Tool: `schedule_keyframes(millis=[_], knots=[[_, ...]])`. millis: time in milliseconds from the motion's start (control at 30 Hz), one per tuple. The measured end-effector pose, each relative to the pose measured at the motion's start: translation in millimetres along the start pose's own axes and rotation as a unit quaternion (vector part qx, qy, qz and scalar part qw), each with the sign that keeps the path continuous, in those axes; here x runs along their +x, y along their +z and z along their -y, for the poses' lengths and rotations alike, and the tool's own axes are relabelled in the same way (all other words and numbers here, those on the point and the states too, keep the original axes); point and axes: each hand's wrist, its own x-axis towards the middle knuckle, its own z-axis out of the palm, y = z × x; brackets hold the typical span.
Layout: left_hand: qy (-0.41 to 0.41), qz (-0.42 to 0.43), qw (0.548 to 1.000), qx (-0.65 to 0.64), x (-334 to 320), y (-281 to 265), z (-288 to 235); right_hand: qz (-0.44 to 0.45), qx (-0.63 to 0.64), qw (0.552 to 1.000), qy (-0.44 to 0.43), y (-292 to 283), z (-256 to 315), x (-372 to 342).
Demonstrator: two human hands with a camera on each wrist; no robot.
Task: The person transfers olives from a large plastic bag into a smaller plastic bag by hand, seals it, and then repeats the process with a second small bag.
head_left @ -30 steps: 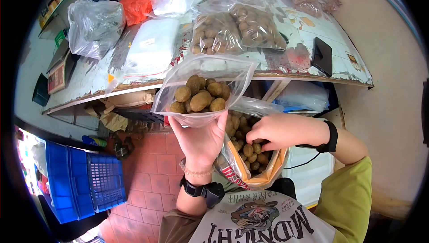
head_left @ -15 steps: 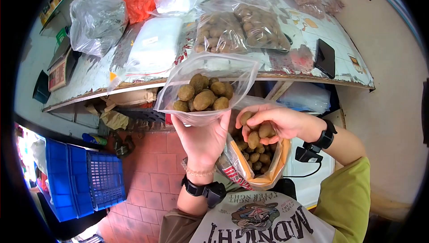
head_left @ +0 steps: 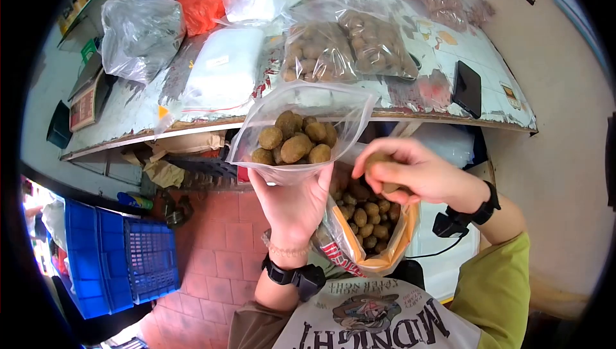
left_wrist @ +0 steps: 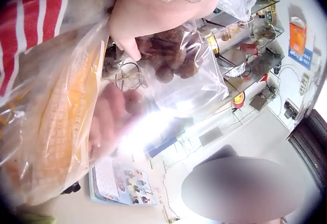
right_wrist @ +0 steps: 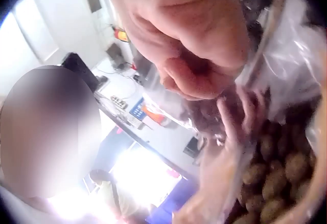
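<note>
My left hand (head_left: 290, 204) holds a clear zip bag (head_left: 350, 110) from below, thumb and fingers spread around its base. Several brown oval fruits (head_left: 295, 148) lie inside, and the bag's mouth gapes wide. To the right, my right hand (head_left: 423, 172) curls around a few of the same fruits (head_left: 380, 160), raised over a large orange-lined sack (head_left: 403, 237). More brown fruits (head_left: 367, 215) fill that sack, its mouth open. In the right wrist view, the right hand's (right_wrist: 189, 35) curled fingers hide what it holds.
Two filled clear bags (head_left: 319, 54) lie on the worn table, beside a stack of flat clear bags (head_left: 221, 67). A black phone (head_left: 467, 89) lies at the right. Plastic bags and a scale (head_left: 86, 102) stand at the left. Blue crates (head_left: 102, 259) occupy the lower left.
My right hand has come up out of the sack with a few fruits in its fingers. The left hand and zip bag have stayed nearly in place.
</note>
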Motion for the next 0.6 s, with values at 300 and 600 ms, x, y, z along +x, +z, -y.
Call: schedule_keyframes(millis=[300,600], knots=[[-0.030,0.018,0.999,-0.017,-1.1,6.8,2.6,-0.087,-0.329,0.905,-0.257,21.3,91.5,-2.1],[-0.039,0.044,0.998,-0.023,-1.1,4.2,0.9,-0.078,-0.640,0.685,-0.340,44.4,98.7,33.1]])
